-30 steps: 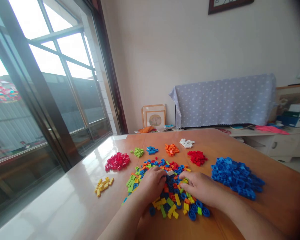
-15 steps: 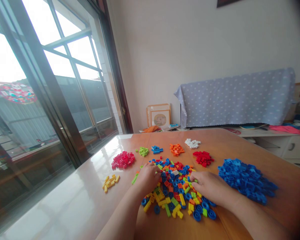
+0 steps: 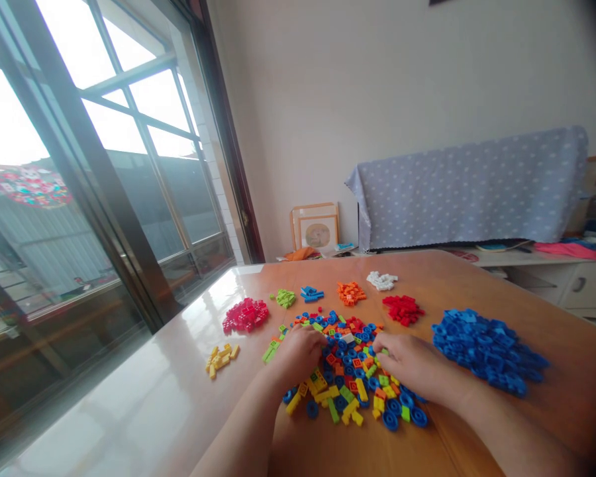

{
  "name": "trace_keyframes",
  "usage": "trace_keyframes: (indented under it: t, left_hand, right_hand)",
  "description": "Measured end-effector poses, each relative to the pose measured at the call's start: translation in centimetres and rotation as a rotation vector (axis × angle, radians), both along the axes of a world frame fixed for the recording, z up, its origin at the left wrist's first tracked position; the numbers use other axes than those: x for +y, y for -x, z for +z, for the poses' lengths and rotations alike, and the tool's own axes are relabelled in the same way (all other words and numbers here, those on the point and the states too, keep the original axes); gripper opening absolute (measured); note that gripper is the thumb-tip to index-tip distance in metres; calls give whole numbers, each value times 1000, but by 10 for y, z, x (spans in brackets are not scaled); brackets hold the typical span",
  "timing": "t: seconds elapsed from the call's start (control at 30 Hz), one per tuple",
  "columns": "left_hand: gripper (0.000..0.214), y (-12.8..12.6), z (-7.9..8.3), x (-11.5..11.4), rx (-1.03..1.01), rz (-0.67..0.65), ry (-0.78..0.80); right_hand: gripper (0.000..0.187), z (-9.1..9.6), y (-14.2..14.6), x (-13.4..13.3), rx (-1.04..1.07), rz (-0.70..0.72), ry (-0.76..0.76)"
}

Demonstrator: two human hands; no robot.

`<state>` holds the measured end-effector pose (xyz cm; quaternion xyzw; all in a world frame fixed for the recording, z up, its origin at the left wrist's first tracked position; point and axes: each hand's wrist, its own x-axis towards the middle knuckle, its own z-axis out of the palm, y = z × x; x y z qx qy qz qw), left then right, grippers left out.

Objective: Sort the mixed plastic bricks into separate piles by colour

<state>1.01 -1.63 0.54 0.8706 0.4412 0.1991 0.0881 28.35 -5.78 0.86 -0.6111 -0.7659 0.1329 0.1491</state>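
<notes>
A mixed pile of toy bricks [image 3: 348, 371] is spread on the table [image 3: 367, 450]. Its left side is partly covered by the left hand [image 3: 300, 351], whose fingers are curled; whether a brick is grasped cannot be told. The right hand [image 3: 404, 361] is held at the right side, fingers bent toward the bricks; any grip there cannot be told either. 8 single-colour heaps are set around, the yellow heap [image 3: 221, 360] at left and the large blue heap [image 3: 487, 348] at right.

Big ol' window [image 3: 144, 172] on the left, couple frames [image 3: 318, 232] by the far wall [image 3: 298, 119], polka-dot cloth [image 3: 467, 189] far right.
</notes>
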Motion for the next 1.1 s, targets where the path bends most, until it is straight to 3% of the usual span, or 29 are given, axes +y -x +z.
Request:
trace_keyframes:
  t: [0.13,0.33,0.53,0.77,0.93,1.1]
  left_hand:
    - [35,-2,3,-2,-30,-43,22]
    - [34,14,11,6,-45,141,-25]
    - [30,20,8,10,72,284,-26]
    - [37,16,-2,11,73,205,49]
    - [35,13,2,11,24,148,46]
    - [22,12,1,11,32,285,-54]
  right_hand:
    - [21,2,1,-1,2,4,15]
    - [21,6,2,-2,-6,15,20]
    - [20,6,2,-3,-16,6,31]
    - [20,1,1,-1,-3,30,13]
    - [24,0,1,-1,3,22,0]
    - [24,1,2,-1,5,15,-8]
